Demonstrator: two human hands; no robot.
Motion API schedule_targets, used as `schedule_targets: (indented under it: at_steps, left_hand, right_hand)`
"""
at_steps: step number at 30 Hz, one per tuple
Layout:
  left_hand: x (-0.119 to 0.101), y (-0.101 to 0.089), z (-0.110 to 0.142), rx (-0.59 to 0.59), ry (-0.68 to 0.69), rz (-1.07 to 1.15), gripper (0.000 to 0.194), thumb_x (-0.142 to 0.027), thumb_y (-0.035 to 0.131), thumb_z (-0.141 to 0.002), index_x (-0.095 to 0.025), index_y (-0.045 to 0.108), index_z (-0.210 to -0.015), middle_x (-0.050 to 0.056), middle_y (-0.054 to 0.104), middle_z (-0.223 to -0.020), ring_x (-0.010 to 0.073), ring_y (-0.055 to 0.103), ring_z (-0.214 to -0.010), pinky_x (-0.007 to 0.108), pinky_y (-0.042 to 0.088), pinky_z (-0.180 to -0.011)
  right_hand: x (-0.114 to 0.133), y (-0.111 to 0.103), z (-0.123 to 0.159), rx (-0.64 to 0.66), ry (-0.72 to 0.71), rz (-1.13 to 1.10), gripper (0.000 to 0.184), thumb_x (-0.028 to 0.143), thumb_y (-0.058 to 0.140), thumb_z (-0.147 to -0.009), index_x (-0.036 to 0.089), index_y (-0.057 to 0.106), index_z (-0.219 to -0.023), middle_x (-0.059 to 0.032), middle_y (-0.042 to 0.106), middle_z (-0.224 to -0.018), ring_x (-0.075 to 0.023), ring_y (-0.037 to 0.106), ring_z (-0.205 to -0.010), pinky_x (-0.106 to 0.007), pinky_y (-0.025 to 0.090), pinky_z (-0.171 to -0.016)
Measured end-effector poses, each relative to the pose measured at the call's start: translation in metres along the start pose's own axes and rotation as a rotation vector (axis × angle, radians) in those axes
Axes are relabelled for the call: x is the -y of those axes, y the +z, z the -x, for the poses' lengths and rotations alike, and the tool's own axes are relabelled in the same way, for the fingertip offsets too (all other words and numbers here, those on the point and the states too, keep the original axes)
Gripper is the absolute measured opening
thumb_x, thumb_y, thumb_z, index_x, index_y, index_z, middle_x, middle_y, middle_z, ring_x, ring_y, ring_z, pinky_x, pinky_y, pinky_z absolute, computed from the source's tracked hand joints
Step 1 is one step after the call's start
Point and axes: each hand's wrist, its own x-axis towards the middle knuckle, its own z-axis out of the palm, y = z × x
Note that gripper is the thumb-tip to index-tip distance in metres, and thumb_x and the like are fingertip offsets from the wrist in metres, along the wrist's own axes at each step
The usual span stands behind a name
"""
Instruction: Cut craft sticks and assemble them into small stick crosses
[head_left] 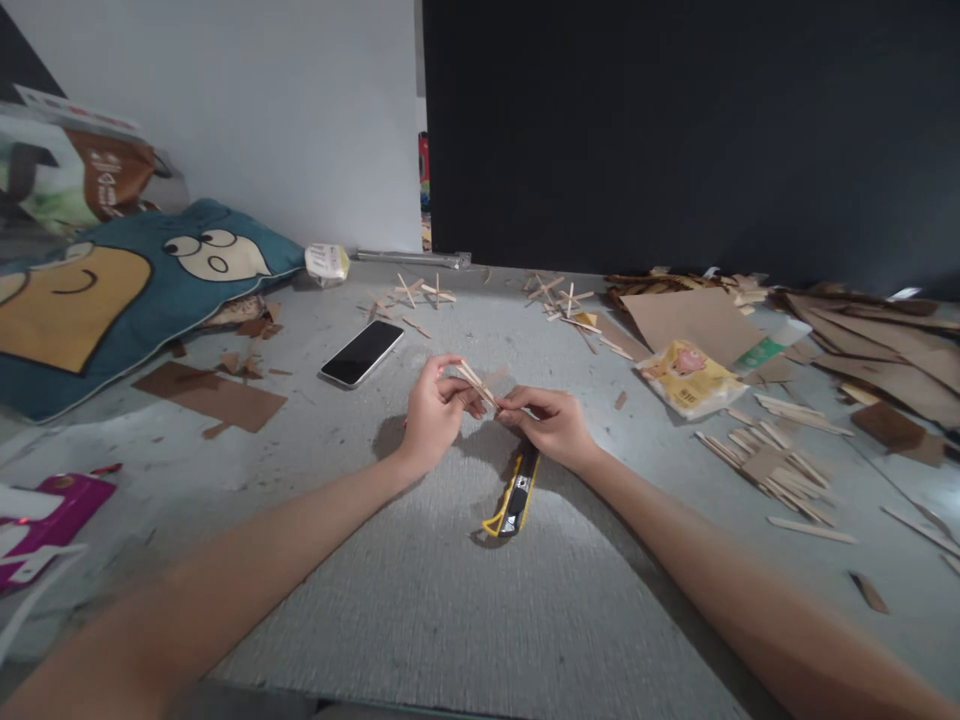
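Above the middle of the table, my left hand (439, 412) pinches a few thin wooden sticks (477, 382) that lie close together at a slant. My right hand (551, 420) has its thumb and fingertips closed on the lower right end of these same sticks. A pale strip (496, 377) sticks out crosswise behind them; I cannot tell whether it is joined to them. Just below my right hand, a yellow and black utility knife (517, 492) lies on the table, its upper end partly hidden by the hand.
A smartphone (364, 353) lies left of my hands. Small stick frames (420, 290) stand at the back. Loose wooden sticks (780, 465), a yellow packet (690, 378) and cardboard sheets (690, 322) are at right. A cushion (150, 290), cardboard scraps (214, 393) and a purple glue gun (56, 520) lie left.
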Motion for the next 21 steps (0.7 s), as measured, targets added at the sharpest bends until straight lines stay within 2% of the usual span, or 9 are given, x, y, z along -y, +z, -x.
schedule_targets:
  at_steps: [7, 12, 21]
  left_hand:
    - [-0.0005, 0.0008, 0.0003, 0.037, 0.015, -0.037, 0.027, -0.015, 0.064, -0.082, -0.022, 0.051, -0.105, -0.006, 0.068, -0.059, 0.0138, 0.064, -0.052, 0.024, 0.048, -0.053]
    - [0.0047, 0.0005, -0.0023, 0.057, 0.001, -0.036, 0.027, -0.013, 0.061, -0.081, -0.022, 0.050, -0.104, -0.006, 0.066, -0.056, 0.0117, 0.056, -0.047, 0.023, 0.041, -0.049]
    - [0.0049, 0.0025, 0.0000, 0.036, -0.034, -0.090, 0.028, -0.021, 0.067, -0.086, -0.021, 0.051, -0.108, -0.004, 0.068, -0.060, 0.0124, 0.057, -0.048, 0.024, 0.043, -0.050]
  right_hand:
    - [-0.0018, -0.0014, -0.0005, -0.008, 0.055, -0.085, 0.018, 0.037, 0.075, -0.091, 0.020, 0.080, -0.088, -0.0055, 0.077, -0.077, -0.0161, 0.070, -0.065, -0.028, 0.056, -0.060]
    - [-0.0019, -0.0029, -0.0004, -0.008, 0.099, -0.082, 0.024, 0.044, 0.078, -0.089, 0.020, 0.081, -0.089, -0.0052, 0.077, -0.075, -0.0156, 0.068, -0.063, -0.027, 0.056, -0.058]
    - [0.0020, -0.0024, -0.0012, -0.040, 0.240, -0.117, 0.039, 0.058, 0.079, -0.084, 0.019, 0.082, -0.090, -0.0051, 0.075, -0.071, -0.0151, 0.065, -0.058, -0.029, 0.055, -0.057]
